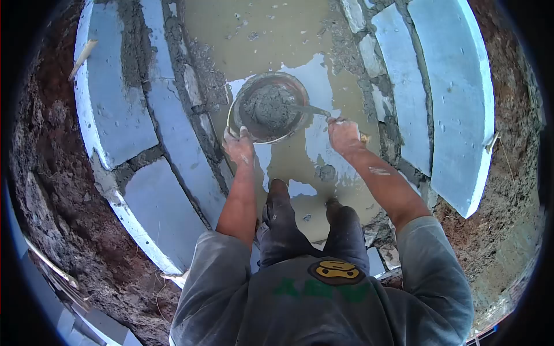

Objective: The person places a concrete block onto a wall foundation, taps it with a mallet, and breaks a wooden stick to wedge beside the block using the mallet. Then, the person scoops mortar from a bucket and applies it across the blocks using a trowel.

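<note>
A round bucket [299, 92] holds a heap of wet grey mortar [270, 108] and stands in muddy water between two block walls. At the bucket's lower left rim is my left hand [238, 145], its fingers bent around the rim and the thin wire handle [229, 111]. My right hand [345, 135], to the right of the bucket, is closed on a trowel [313, 109]. The trowel's blade reaches over the right rim and its tip touches the mortar. Grey smears mark both hands and my right forearm.
Pale blocks with mortar joints form a left wall [182, 144] and a right wall [404, 86]. Muddy water [277, 29] covers the floor, where my legs stand. Reddish earth banks [52, 161] rise outside the walls. A stick [85, 57] pokes over the left wall's outer edge.
</note>
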The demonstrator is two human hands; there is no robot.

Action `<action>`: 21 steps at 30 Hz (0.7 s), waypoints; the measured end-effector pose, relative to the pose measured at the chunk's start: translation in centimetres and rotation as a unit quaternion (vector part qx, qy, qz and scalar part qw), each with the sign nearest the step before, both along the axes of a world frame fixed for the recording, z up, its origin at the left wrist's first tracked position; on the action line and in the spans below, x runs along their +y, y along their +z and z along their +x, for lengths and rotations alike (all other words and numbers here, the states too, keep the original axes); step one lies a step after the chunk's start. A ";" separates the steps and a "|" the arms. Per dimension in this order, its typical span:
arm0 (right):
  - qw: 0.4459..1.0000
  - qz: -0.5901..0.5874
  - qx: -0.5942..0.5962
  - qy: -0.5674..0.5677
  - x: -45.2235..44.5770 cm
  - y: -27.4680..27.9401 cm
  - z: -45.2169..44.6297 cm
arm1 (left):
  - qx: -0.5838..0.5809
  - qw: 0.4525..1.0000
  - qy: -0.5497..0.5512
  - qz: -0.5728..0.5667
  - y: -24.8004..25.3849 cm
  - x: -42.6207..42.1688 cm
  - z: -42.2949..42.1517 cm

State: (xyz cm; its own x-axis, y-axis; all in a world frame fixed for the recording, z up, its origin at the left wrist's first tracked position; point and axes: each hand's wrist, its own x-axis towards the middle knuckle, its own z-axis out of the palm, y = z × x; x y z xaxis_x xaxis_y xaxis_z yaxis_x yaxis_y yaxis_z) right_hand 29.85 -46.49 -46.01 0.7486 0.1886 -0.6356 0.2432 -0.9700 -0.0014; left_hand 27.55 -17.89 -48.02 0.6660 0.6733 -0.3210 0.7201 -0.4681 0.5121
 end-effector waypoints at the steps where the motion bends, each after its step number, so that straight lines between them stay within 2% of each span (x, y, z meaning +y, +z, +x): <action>1: 0.998 -0.033 -0.029 0.054 1.9 -1.9 2.5 | 0.013 0.999 0.030 0.032 -1.7 1.5 0.2; 4: 0.975 -0.103 -0.074 0.183 8.1 -5.8 9.3 | -0.016 0.978 0.130 -0.162 -6.7 4.1 0.3; 7: 0.947 -0.149 -0.057 0.277 12.8 -10.2 13.0 | 0.064 0.930 0.193 -0.305 -11.6 4.9 -0.3; 8: 0.947 -0.184 -0.017 0.262 14.2 -11.1 13.6 | 0.100 0.908 0.210 -0.347 -13.7 5.1 -0.6; 10: 0.937 -0.253 0.069 0.229 16.1 -12.3 14.0 | 0.098 0.886 0.263 -0.370 -19.1 5.1 -1.9; 12: 0.939 -0.233 0.113 0.227 16.3 -11.8 14.3 | 0.068 0.820 0.372 -0.430 -15.3 3.5 -0.1; 14: 0.940 -0.226 0.155 0.206 15.5 -12.0 14.2 | 0.060 0.806 0.378 -0.451 -13.7 3.5 0.4; 16: 0.941 -0.221 0.166 0.193 14.5 -12.5 13.7 | 0.033 0.810 0.369 -0.456 -15.4 3.6 0.1; 19: 0.944 -0.215 0.170 0.183 13.3 -12.2 12.4 | 0.019 0.772 0.436 -0.463 -13.5 2.9 1.7; 21: 0.949 -0.197 0.172 0.176 12.5 -12.3 11.6 | 0.014 0.775 0.435 -0.458 -14.3 3.0 1.7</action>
State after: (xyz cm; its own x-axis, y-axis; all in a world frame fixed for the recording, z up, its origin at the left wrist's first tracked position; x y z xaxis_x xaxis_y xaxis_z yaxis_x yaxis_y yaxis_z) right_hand 41.41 -33.97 -58.32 0.4193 0.0856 -0.9038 0.6029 -0.7706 0.2068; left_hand 29.20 -14.84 -62.28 0.0726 0.3453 -0.9357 0.5757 0.7516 0.3220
